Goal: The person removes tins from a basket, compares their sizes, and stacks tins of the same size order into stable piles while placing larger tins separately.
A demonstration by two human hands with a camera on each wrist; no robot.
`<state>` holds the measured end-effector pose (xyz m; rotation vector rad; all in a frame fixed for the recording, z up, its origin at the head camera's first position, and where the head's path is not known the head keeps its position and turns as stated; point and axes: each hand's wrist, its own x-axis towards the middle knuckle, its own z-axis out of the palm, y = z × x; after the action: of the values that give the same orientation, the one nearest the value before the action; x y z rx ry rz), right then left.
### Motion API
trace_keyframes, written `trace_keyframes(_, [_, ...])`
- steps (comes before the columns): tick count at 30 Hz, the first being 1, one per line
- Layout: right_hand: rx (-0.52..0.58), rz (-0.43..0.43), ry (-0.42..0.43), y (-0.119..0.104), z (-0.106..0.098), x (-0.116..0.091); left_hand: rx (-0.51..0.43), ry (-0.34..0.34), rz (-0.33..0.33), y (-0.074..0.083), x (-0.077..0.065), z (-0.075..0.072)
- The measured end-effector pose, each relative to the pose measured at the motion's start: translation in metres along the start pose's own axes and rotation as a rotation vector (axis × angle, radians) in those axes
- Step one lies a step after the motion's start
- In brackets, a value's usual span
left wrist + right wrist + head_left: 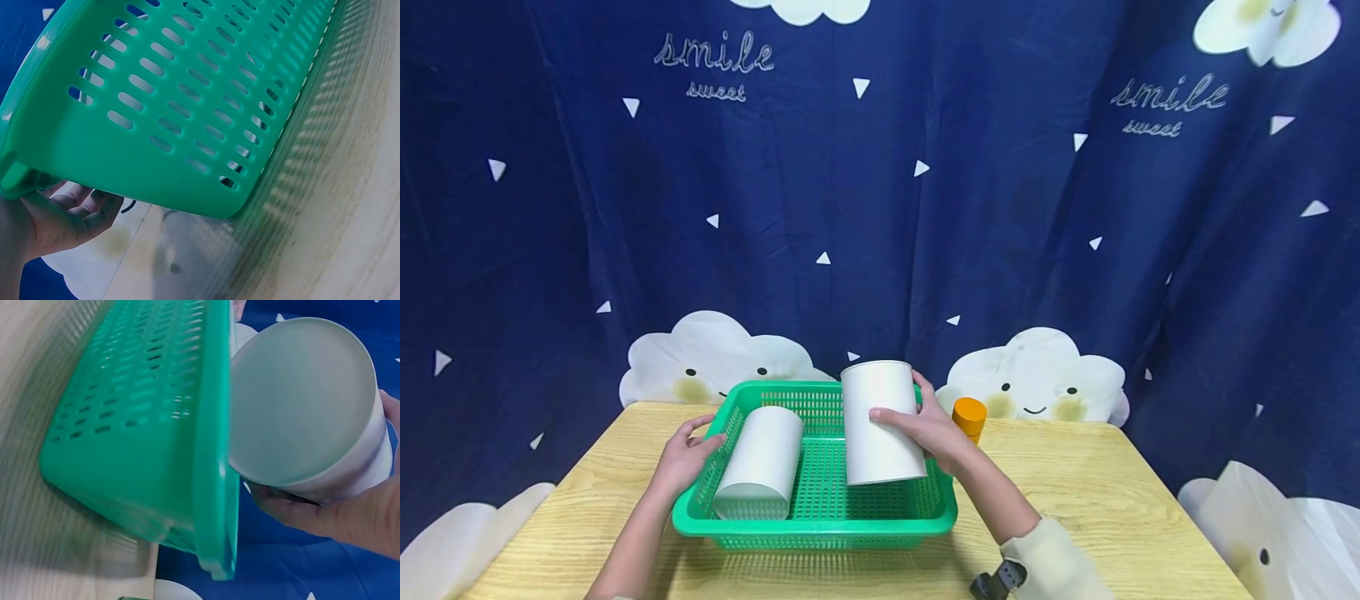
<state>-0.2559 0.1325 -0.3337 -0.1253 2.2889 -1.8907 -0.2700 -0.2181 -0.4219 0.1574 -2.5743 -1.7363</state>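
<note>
A green plastic basket with slotted sides sits on the wooden table. My left hand grips its left rim; in the left wrist view the fingers curl under the rim at a corner. With my right hand I hold a white cylinder, thumb across its front, tilted over the basket's right half. The right wrist view shows this cylinder's flat round end beside the basket rim. A second white cylinder lies on its side in the basket's left half.
An orange-capped container stands behind my right wrist, right of the basket. The wooden table reaches back to a dark blue curtain printed with clouds and triangles. A dark strap hangs at my right sleeve.
</note>
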Motion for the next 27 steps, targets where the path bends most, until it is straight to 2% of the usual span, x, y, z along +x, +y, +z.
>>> trace_keyframes(10, [0.026,-0.019,-0.033,-0.006,-0.024,-0.013,-0.007,-0.004,-0.006,-0.001,0.001,0.000])
trace_keyframes(15, [0.002,-0.027,-0.038,-0.009,-0.037,-0.019,-0.003,-0.003,-0.001,-0.001,0.002,-0.001])
trace_keyframes(27, [-0.020,-0.014,-0.068,-0.003,-0.067,-0.028,-0.020,0.002,-0.010,-0.003,0.002,0.000])
